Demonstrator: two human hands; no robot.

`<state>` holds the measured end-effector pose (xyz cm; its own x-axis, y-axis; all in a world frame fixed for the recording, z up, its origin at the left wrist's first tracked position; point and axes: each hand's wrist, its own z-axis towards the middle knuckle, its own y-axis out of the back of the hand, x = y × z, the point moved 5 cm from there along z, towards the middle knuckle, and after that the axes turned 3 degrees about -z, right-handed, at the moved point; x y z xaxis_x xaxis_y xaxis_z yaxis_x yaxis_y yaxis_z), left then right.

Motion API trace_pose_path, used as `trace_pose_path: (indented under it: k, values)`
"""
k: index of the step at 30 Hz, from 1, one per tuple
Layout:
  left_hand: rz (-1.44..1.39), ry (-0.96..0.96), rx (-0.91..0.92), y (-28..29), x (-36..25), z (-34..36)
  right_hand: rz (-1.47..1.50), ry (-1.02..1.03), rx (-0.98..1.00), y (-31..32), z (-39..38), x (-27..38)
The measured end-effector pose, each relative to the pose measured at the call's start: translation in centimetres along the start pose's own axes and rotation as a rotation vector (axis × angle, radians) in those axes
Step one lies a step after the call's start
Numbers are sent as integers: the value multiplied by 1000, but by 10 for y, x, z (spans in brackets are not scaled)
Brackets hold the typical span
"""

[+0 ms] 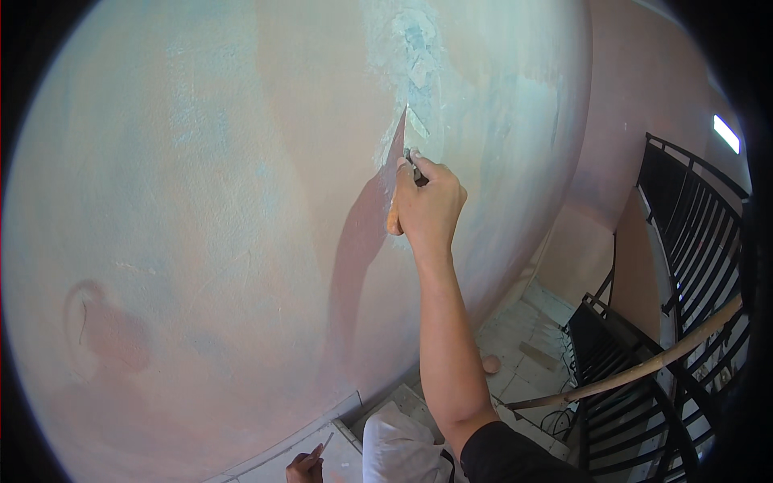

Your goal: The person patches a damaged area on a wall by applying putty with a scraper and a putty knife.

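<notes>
Scraping w/ putty knife (407, 133) gripped tight in right hand (427, 205); filler patch (415, 56) at 12 o'clock partly spread, rest of wall (201, 201) looking untouched.

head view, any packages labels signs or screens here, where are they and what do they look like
None that can be made out.
Nearest candidate: a bright white rectangle, high on the right above the black railing; it looks like a light or opening, not a sign or screen.

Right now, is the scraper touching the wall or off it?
Touching. The right hand presses the scraper blade against the wall at the white scraped patch.
</notes>
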<state>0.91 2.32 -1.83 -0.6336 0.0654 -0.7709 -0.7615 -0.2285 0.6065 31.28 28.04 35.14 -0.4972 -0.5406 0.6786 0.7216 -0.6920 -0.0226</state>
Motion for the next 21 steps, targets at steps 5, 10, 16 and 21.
trace_pose_path:
  k: [5,10,16,21]
  values:
    - [10,-16,8,0,-4,0,27,28,-25,-2,-11,3]
    - [-10,-17,10,0,-2,0,28,39,-4,-4,-21,3]
    - [-15,-12,-3,4,-6,0,30,47,23,-5,-37,11]
    - [-6,-4,8,7,-8,0,65,29,38,-9,-48,9]
